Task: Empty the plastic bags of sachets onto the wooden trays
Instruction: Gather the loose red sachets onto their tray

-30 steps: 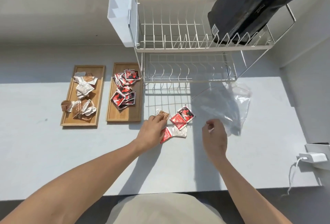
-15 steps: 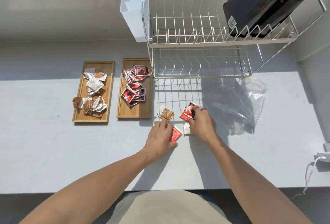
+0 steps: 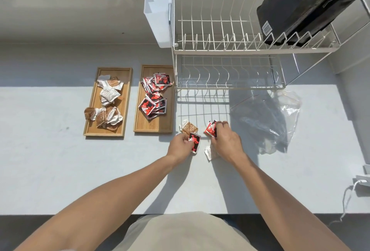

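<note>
While the left hand (image 3: 180,144) pinches a red sachet (image 3: 194,142) on the table (image 3: 60,170), the right hand (image 3: 226,140) closes its grip on another red sachet (image 3: 210,128); a brown sachet (image 3: 189,127) lies between them; the emptied plastic bag (image 3: 280,122) rests right of both.

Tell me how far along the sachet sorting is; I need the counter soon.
Done: both trays hold piles, and the bag lies slack. In hand: the left hand grips a red sachet, the right hand another. Left: a brown sachet and a white one on the counter.
</note>
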